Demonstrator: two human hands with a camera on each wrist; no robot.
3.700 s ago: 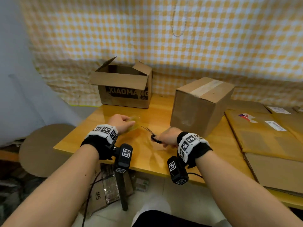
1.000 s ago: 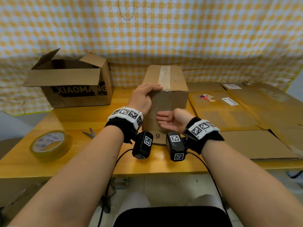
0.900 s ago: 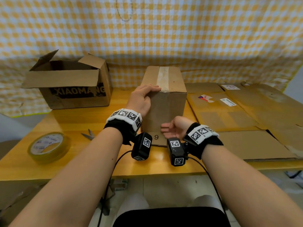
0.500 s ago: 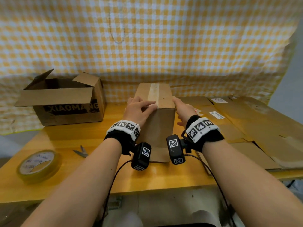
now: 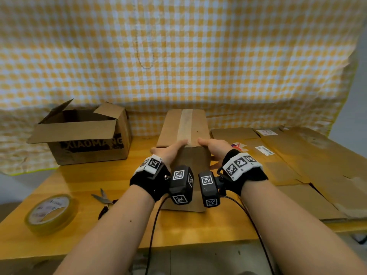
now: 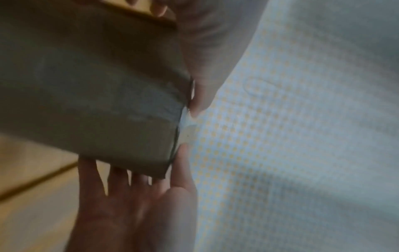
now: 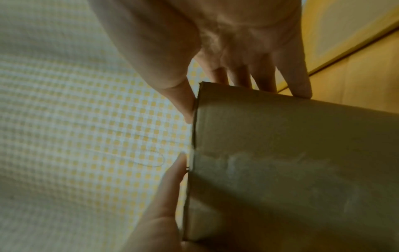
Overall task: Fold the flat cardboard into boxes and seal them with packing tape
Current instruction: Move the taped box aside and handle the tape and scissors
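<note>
A sealed brown cardboard box (image 5: 183, 133) stands upright in the middle of the wooden table (image 5: 95, 175), with a strip of tape (image 5: 185, 124) along its top. My left hand (image 5: 168, 150) grips its upper left front corner, thumb on top and fingers down the left side. My right hand (image 5: 213, 149) grips the upper right corner the same way. The left wrist view shows my left hand (image 6: 134, 196) under the box (image 6: 97, 93). The right wrist view shows my right hand (image 7: 248, 42) on the box (image 7: 291, 162).
An open box printed XIAOMANG (image 5: 87, 143) stands at the back left. A roll of packing tape (image 5: 49, 213) and scissors (image 5: 105, 199) lie at the front left. Flat cardboard sheets (image 5: 297, 165) cover the table's right side. A yellow checked cloth (image 5: 198, 56) hangs behind.
My right hand left the box's front face and took hold of its right top corner. Earlier both hands had put down the tape and scissors. My left hand stayed on the box.
</note>
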